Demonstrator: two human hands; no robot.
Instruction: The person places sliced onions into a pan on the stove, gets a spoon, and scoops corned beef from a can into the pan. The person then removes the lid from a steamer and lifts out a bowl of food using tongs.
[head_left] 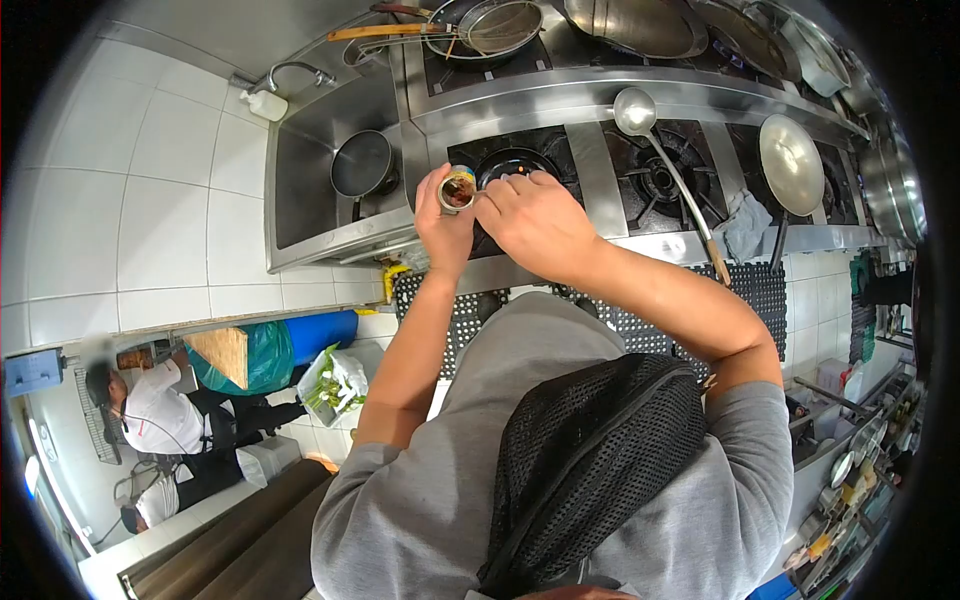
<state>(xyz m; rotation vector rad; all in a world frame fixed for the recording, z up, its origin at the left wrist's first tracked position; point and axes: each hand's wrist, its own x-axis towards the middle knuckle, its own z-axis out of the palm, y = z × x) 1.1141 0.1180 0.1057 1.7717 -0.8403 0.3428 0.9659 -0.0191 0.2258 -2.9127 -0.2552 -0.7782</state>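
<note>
My left hand (440, 222) is wrapped round a small open can (457, 188), its mouth tilted so that dark reddish-brown contents show inside. Against the can's right side, my right hand (535, 222) is closed with the fingers bent. What it grips, if anything, is hidden behind the fingers. Both hands are above the front edge of the stove. Just beyond them a dark pan (515, 160) sits on the left front burner, partly covered by my right hand.
Left of the stove is a steel sink (300, 215) with a black pan (362, 165) in it. A long-handled ladle (672, 160) and a shallow pan (791, 165) lie to the right, with a grey cloth (743, 226) between. Another person (165, 410) is at lower left.
</note>
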